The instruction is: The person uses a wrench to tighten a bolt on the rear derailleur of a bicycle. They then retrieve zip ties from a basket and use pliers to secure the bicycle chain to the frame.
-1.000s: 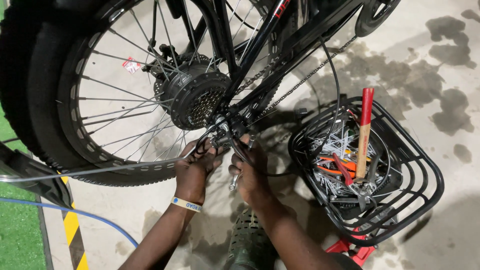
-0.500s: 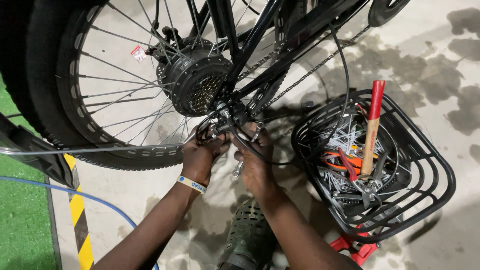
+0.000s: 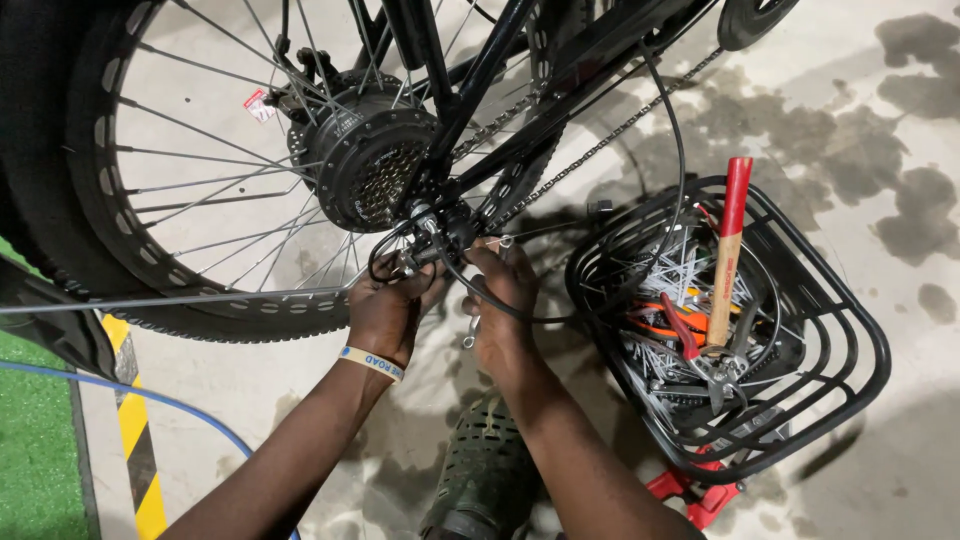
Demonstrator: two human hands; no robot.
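A black bicycle's rear wheel (image 3: 200, 190) with a hub motor and cassette (image 3: 375, 165) fills the upper left. Below the hub sits the rear derailleur (image 3: 425, 245). My left hand (image 3: 390, 305), with a pale wristband, grips the derailleur from beneath. My right hand (image 3: 500, 300) is closed on a small silver wrench (image 3: 470, 330) and touches the black cable looping by the derailleur. The chain (image 3: 600, 145) runs up to the right along the frame.
A black wire basket (image 3: 860, 330) at right holds a red-handled hammer (image 3: 728, 250), orange pliers (image 3: 660, 322) and several zip ties. A green shoe (image 3: 485, 480) is below my hands. Green turf, a blue hose (image 3: 150, 400) and yellow-black tape (image 3: 135, 430) lie at left. The concrete floor is stained.
The view has shifted so the wheel and basket sit lower and to the right. Both hands stay at the derailleur, with little movement.
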